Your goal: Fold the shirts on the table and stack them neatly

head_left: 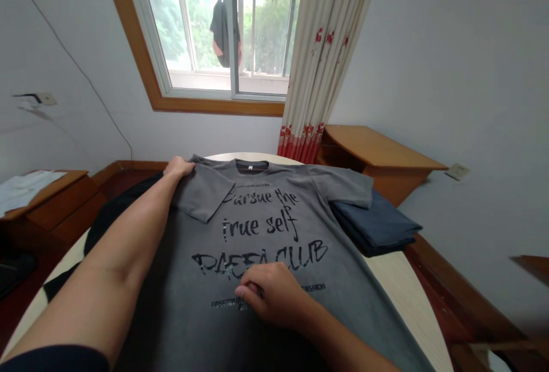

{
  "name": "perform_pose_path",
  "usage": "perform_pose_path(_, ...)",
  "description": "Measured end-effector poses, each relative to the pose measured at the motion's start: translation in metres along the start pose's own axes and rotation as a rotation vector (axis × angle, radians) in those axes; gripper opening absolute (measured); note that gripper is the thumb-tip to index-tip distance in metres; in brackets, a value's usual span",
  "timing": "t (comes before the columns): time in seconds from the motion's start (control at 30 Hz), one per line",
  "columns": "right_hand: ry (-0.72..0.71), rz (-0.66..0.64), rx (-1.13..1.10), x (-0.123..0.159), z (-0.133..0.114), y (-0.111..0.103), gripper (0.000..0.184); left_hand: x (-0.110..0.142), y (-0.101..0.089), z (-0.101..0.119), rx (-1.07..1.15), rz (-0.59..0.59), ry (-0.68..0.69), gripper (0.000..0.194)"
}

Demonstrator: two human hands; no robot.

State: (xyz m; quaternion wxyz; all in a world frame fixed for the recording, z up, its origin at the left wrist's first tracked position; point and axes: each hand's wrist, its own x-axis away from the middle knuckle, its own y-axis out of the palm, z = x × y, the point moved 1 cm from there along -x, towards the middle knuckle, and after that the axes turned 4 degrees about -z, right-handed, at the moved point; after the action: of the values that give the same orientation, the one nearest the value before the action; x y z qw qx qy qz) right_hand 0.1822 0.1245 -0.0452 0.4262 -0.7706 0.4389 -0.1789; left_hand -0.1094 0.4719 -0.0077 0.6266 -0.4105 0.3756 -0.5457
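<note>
Grey walls close this room on two sides, with one window (223, 34) behind, one curtain (319, 57) drawn to its right and one dark garment (222, 31) hanging outside the glass. From the head view, one round pale counter (403, 286) carries one grey T-shirt (223, 234), spread face up with its black lettering showing and its collar toward the window. The left hand (178, 167) reaches far out to the shirt's left shoulder, fingers (189, 169) closed on the cloth where the sleeve is folded inward over the chest. The right hand (272, 297) lies on the lower print, its fingers (246, 292) curled and pinching a small bit of fabric. One folded dark blue stack (377, 226) sits on the counter just beside the shirt's right sleeve, partly under it. Black cloth (115, 206) shows past the left edge, under the forearm. Bare counter remains along the right rim. Two wooden side tables stand off the counter, one at the left (51, 200), one at the right (373, 154).
</note>
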Motion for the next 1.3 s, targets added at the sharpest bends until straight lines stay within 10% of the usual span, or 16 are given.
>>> perform_pose_path(0.2, 0.009, -0.032, -0.002, -0.002, 0.0, -0.001, 0.01, 0.017, -0.002, 0.002, -0.067, 0.057, -0.174, 0.049)
perform_pose_path(0.37, 0.008, -0.058, 0.009, -0.001, 0.0, -0.002, 0.012, 0.031, 0.015, 0.021, -0.182, 0.124, 0.083, 0.058)
perform_pose_path(0.47, 0.001, -0.067, 0.025, -0.001, 0.0, -0.002, 0.012, 0.03, 0.033, 0.023, -0.313, -0.048, 0.259, 0.068)
perform_pose_path(0.63, -0.005, -0.079, 0.05, 0.0, 0.0, -0.001, 0.013, 0.02, 0.049, 0.014, -0.375, -0.264, 0.165, 0.078)
perform_pose_path(0.87, -0.007, -0.078, 0.055, 0.0, 0.0, 0.0, 0.014, 0.038, 0.055, 0.032, -0.37, -0.043, 0.114, 0.081)
perform_pose_path(1.3, -0.025, -0.081, 0.084, 0.0, -0.001, 0.0, 0.015, 0.09, 0.08, 0.059, -0.306, -0.181, 0.295, 0.071)
